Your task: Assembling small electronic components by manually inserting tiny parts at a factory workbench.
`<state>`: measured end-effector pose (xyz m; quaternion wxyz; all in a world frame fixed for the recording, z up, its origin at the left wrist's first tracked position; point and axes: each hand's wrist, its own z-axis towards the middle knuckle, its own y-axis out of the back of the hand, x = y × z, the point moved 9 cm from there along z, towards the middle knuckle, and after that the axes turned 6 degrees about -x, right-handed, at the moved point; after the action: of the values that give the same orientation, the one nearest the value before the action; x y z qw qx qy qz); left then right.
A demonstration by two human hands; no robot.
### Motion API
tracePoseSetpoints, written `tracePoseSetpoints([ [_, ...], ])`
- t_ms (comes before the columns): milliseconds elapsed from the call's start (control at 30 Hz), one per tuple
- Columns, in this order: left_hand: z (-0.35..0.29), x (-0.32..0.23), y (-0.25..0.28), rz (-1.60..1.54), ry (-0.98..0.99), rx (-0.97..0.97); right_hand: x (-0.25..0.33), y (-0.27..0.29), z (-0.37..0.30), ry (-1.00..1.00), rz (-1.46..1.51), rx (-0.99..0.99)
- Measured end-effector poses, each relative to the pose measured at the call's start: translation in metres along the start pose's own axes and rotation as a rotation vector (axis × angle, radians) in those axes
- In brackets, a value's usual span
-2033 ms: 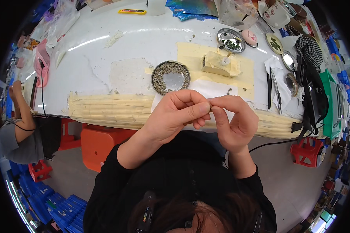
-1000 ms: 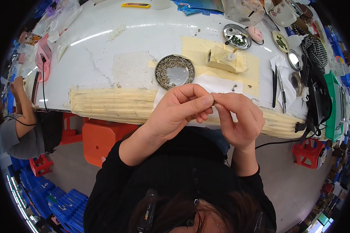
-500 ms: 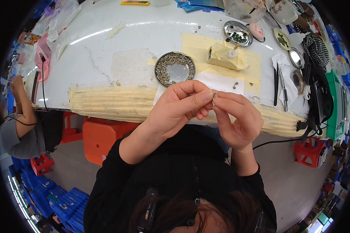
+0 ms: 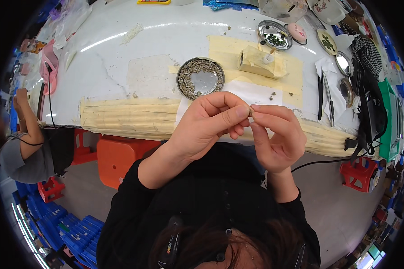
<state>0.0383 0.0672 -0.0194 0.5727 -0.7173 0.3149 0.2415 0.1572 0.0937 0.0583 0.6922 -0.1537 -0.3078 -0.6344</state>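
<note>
My left hand (image 4: 213, 119) pinches a tiny grey-brown piece (image 4: 250, 113) between thumb and index finger. Against the same piece press the fingertips of my right hand (image 4: 280, 136); its fingers are curled in, partly hiding the piece. The exact kind of piece is too small to make out. Just beyond my left hand stands a round metal dish (image 4: 177, 81) with many similar grey-brown bits heaped around its inner wall. White paper (image 4: 244, 93) lies under and beyond my fingers, and a few loose bits (image 4: 272, 96) rest at its right.
Behind the paper sits a tape-wrapped block (image 4: 253, 62). To the right are a round tray (image 4: 262, 28) of dark green bits, black tweezers (image 4: 320, 98), a slim metal tool (image 4: 330, 101) and a green bin (image 4: 387, 116). At left, another person's arm (image 4: 27, 116) reaches the table edge.
Both hands have shifted slightly right together, still pinching at the small piece, which shows a little more now. The rest of the table is as it was.
</note>
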Motion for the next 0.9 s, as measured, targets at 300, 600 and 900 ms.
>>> tracePoseSetpoints([
  [300,-0.006,-0.029,-0.012,0.419,-0.483,-0.073,-0.023,0.004,-0.008,-0.241,0.149,-0.009],
  [600,-0.027,-0.055,-0.035,0.978,-1.039,-0.06,-0.035,-0.002,-0.017,-0.463,0.399,0.012],
  [900,-0.041,-0.059,-0.047,1.161,-1.341,-0.072,-0.041,-0.009,-0.022,-0.65,0.575,0.126],
])
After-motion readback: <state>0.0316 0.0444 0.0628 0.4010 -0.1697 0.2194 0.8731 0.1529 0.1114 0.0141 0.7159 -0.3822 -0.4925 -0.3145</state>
